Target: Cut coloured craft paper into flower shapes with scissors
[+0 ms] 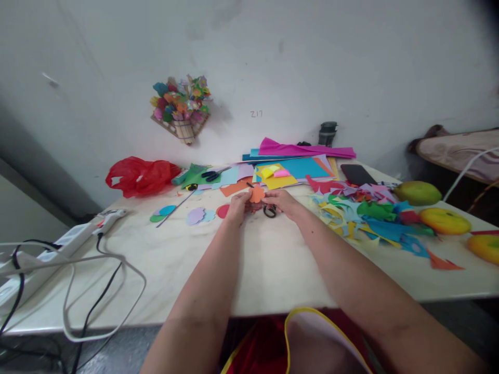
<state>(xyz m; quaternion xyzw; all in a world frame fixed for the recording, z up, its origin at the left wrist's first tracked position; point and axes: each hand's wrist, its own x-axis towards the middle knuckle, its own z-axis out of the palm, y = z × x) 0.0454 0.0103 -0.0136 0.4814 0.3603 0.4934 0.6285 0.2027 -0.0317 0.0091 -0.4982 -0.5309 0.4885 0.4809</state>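
Observation:
An orange scalloped paper cut-out [257,195], shaped like a flower, is held up between both my hands over the middle of the table. My left hand [238,205] pinches its left edge. On the other side, the fingers of my right hand [284,201] grip its right edge. Dark-handled scissors [270,211] lie just below, partly hidden by my right hand. Beside my left hand is a red paper circle [222,211], with light blue [209,215] and lilac scalloped pieces [195,215] further left. Green and blue cut-outs [167,210] lie beyond those.
Coloured paper sheets [304,169] are stacked at the back. A heap of paper scraps [374,210], a phone [357,175] and mangoes [444,221] are on the right. At left are a red plastic bag [142,175], second scissors [212,175] and a power strip [74,238] with cables.

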